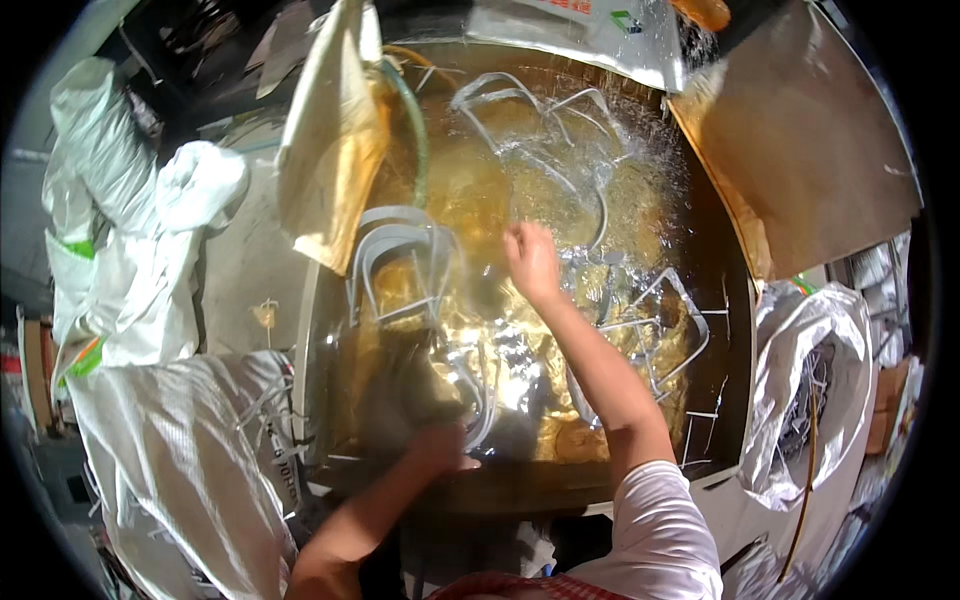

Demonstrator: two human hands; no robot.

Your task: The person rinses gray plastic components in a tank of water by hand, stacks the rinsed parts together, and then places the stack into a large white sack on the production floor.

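Note:
My right hand (532, 262) reaches out over the middle of a wide tank (747, 370) of yellowish water. Its fingers are curled closed, and what they hold, if anything, is hidden. Near the tank's front edge, my left hand (442, 448) is smeared by motion, so its grip cannot be made out. Beside it a curved grey piece (487, 400) lies in the water. Several grey frames with bent bars sit in the tank: an arched frame (400, 218) at the left, an angular frame (690, 300) at the right, and a tangled frame (500, 82) at the back, amid splashing water.
Upright stained boards flank the tank, a left board (325, 130) and a right board (800, 140). A green hose (415, 130) runs down into the water. White woven sacks (180, 430) stand at the left; an open sack (780, 440) of grey pieces stands at the right.

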